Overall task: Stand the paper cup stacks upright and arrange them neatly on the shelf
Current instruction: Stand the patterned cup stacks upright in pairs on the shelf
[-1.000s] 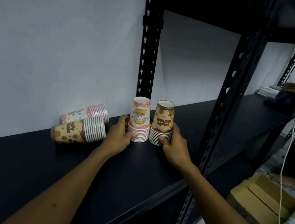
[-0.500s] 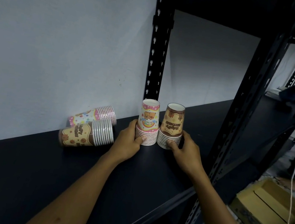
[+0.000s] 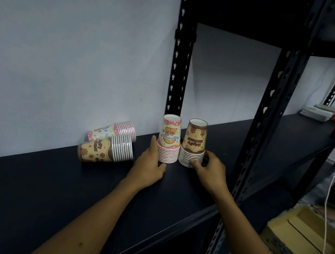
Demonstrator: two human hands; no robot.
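Two stacks are up, mouths down, side by side on the dark shelf (image 3: 49,192), right in front of the slotted black post (image 3: 180,68). The pink stack (image 3: 169,141) is on the left, the brown stack (image 3: 194,144) on the right, and their rims look to be touching or all but touching.

The left hand (image 3: 150,165) is against the pink stack's ribbed lower rims, fingers (image 3: 153,144) running up its left side and the thumb tucked in at the front foot, a light cupping hold rather than a clench. The right hand (image 3: 209,171) does the same on the brown one, thumb at the front of the rims and fingers curled round the far side.

I'd say that low hold is the right one. These are nested paper cups, so they will be very light and a bit slippery on a smooth shelf. The walls should crush easily, while the bundled rolled rims at the base are the stiffest part. Push high up on a stack this light and it would likely tip.

Two more are waiting, lying on their sides against the white wall (image 3: 65,48) to the left: the tipped brown stack (image 3: 105,150) in front, the tipped pink stack (image 3: 112,130) just behind and seemingly resting partly on it. They could roll or slide apart, so I'd take each round the rim end.

Down to the right, a cardboard box (image 3: 301,238) sits on the floor.
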